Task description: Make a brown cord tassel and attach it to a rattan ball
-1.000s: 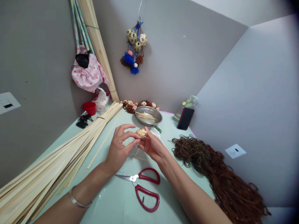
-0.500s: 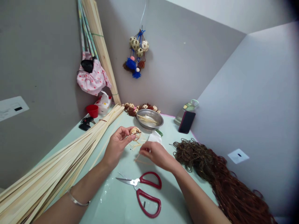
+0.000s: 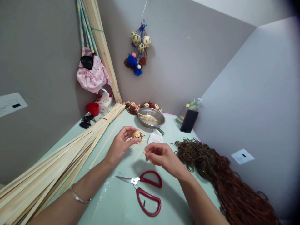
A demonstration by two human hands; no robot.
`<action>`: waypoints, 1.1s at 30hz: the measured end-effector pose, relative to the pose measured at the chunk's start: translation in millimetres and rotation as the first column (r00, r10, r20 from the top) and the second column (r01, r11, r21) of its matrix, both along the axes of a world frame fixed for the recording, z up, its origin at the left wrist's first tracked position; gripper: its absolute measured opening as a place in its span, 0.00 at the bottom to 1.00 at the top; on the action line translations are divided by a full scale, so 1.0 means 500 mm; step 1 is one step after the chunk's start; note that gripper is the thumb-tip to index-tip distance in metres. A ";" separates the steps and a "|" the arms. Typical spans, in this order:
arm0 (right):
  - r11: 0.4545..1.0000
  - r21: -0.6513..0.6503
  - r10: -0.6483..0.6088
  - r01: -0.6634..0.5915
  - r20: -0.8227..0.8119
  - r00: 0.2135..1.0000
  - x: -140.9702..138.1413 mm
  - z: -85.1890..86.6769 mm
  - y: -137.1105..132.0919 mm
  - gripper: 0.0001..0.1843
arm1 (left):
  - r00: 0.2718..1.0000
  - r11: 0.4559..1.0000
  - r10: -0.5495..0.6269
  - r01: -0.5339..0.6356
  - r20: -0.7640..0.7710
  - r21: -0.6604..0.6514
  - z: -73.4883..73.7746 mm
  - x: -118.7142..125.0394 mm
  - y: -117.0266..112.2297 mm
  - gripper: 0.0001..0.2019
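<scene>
A small woven ball of pale strips (image 3: 137, 134) is pinched between the thumb and fingers of my left hand (image 3: 119, 145). A thin dark stick-like piece (image 3: 141, 136) crosses the front of the ball; I cannot tell whether it is part of the weave. To the right and a little nearer, my right hand (image 3: 161, 156) is closed at the fingertips on a narrow pale strip (image 3: 152, 162), mostly hidden by the fingers. Below both hands, scissors with red handles (image 3: 150, 179) lie spread on the table.
Long pale wooden strips (image 3: 63, 162) cover the table's left side. A metal bowl (image 3: 161, 119) holding thin strips stands behind the hands, near a white tissue (image 3: 155, 137). Brown cord (image 3: 225, 175) lies along the right. A phone (image 3: 189, 121) leans against a bottle (image 3: 181, 115).
My right hand has turned and shifted slightly right, and the strip it holds shows less. My left hand has tilted the ball a little. The whole view has shifted slightly.
</scene>
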State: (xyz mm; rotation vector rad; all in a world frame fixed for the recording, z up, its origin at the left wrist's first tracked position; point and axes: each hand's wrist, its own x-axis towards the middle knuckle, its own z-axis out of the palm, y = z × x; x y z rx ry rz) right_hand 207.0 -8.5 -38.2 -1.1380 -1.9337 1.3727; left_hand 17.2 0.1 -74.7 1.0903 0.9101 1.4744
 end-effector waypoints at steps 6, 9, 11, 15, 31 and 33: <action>0.974 -0.193 -0.176 0.121 -0.300 0.938 -0.007 -0.009 0.001 0.12 | 0.997 0.997 -0.060 0.062 -0.045 0.040 0.001 0.014 -0.010 0.13; 0.960 -0.248 -0.208 0.126 -0.340 0.917 -0.010 -0.016 0.005 0.13 | 0.996 0.995 -0.075 0.078 -0.052 0.066 -0.001 0.018 -0.013 0.13; 0.956 -0.268 -0.215 0.121 -0.356 0.909 -0.008 -0.017 0.006 0.13 | 0.995 0.994 -0.081 0.085 -0.061 0.070 -0.002 0.018 -0.013 0.13; 0.958 -0.264 -0.201 0.109 -0.351 0.915 -0.004 -0.012 0.006 0.13 | 0.994 0.995 -0.078 0.082 -0.075 0.055 -0.001 0.017 -0.014 0.13; 0.928 -0.347 -0.299 0.136 -0.476 0.827 -0.001 -0.019 0.013 0.15 | 0.926 0.948 -0.232 0.284 0.299 -0.145 0.001 0.010 -0.012 0.10; 0.934 -0.315 -0.311 0.169 -0.483 0.819 0.002 -0.016 0.014 0.15 | 0.904 0.940 -0.231 0.303 0.360 -0.158 0.002 0.007 -0.010 0.09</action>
